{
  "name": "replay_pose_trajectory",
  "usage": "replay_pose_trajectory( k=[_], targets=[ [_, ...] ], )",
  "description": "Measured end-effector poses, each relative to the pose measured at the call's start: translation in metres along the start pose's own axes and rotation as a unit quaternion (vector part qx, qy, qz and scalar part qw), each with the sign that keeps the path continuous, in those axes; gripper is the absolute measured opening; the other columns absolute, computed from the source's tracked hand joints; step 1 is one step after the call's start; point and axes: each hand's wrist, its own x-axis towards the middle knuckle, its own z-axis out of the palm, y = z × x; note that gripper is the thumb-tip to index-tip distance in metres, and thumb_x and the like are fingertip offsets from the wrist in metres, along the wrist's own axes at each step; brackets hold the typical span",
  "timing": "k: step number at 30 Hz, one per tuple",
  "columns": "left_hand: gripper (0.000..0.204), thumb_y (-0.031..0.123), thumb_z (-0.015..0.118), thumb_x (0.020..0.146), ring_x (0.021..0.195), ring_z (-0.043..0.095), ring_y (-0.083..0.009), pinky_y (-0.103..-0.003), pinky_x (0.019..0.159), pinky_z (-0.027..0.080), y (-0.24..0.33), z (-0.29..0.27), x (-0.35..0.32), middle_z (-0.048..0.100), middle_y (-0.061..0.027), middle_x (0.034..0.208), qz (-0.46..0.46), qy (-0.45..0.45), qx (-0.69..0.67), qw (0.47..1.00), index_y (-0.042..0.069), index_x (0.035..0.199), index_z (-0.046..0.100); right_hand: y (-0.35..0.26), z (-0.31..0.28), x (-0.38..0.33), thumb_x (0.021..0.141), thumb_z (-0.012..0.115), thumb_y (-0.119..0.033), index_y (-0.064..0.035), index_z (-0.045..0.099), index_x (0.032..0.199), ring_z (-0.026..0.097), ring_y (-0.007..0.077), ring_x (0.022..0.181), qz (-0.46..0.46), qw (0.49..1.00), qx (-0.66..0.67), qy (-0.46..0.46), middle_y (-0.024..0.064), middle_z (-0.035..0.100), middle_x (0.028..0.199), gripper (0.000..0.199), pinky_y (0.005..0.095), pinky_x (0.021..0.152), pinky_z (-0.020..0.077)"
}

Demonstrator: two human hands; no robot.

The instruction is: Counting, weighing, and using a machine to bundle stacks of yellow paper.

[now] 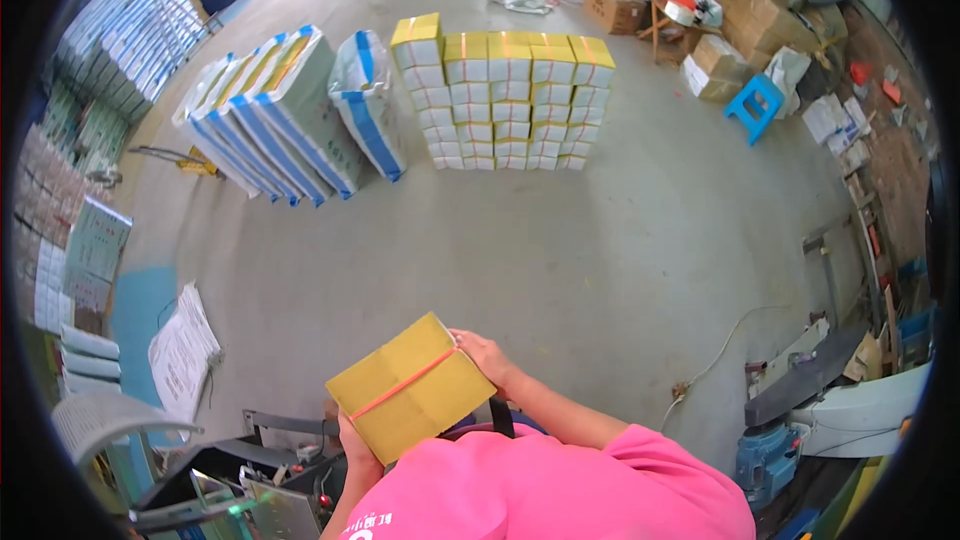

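In front of my body I hold a yellow-topped bundle [405,390], box-shaped and tilted, with one red strap across its top. My left hand [357,448] grips its lower left side, and my right hand [484,358] is wrapped round its right corner. The fingers under the bundle are hidden. Farther off, on the floor, similar bundles with white sides and yellow tops form a stack [512,100] in several columns. The leftmost column of that stack stands higher than the others.
White sacks with blue stripes [290,120] lean upright left of the stack. At right are a blue stool [755,108], cardboard boxes [765,20] and a blue motor [768,465] on a machine. A cable [715,365] lies on the floor. White printed sheets [185,355] hang at left.
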Motion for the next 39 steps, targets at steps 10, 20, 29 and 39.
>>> replay_pose_trajectory(
  k=[10, 20, 29, 39],
  targets=[
    [0.047, 0.041, 0.038, 0.1, 0.104, 0.06, -0.0221, -0.035, 0.083, 0.053, 0.02, 0.157, 0.243, 0.057, -0.01, 0.12, -0.043, 0.02, 0.092, 0.995, 0.008, 0.131, 0.047, -0.137, -0.108, 0.177, 0.1, 0.042, -0.025, 0.0006, 0.049, 0.133, 0.057, 0.016, 0.11, -0.054, 0.995, 0.06, 0.059, 0.0096, 0.059, 0.123, 0.042, 0.0291, 0.091, 0.0482],
    [0.059, 0.051, 0.032, 0.1, 0.111, 0.058, -0.0225, -0.035, 0.093, 0.049, 0.076, 0.326, 0.443, 0.056, -0.0119, 0.124, -0.164, -0.051, 0.047, 0.984, 0.002, 0.129, 0.048, -0.316, -0.189, 0.323, 0.1, 0.044, -0.022, 0.0006, 0.053, 0.129, 0.057, 0.0149, 0.109, -0.099, 0.985, 0.087, 0.114, 0.0077, 0.06, 0.121, 0.038, 0.0275, 0.091, 0.046],
    [0.046, 0.042, 0.033, 0.101, 0.115, 0.055, -0.0202, -0.036, 0.097, 0.046, 0.043, 0.471, 0.585, 0.058, -0.0055, 0.123, -0.166, 0.008, -0.078, 0.983, 0.009, 0.127, 0.049, -0.485, -0.302, 0.515, 0.098, 0.046, -0.025, -0.0022, 0.054, 0.128, 0.058, 0.0142, 0.107, 0.036, 0.998, -0.041, 0.031, 0.0067, 0.061, 0.12, 0.038, 0.0287, 0.089, 0.0476],
    [0.042, 0.037, 0.034, 0.1, 0.122, 0.049, -0.0209, -0.037, 0.102, 0.039, 0.017, 0.623, 0.732, 0.053, -0.0046, 0.131, -0.094, 0.096, -0.251, 0.959, 0.009, 0.128, 0.047, -0.691, -0.346, 0.752, 0.096, 0.049, -0.029, -0.0047, 0.057, 0.128, 0.059, 0.0159, 0.109, 0.136, 0.947, -0.26, -0.135, 0.006, 0.06, 0.125, 0.041, 0.0309, 0.091, 0.0491]
  ],
)
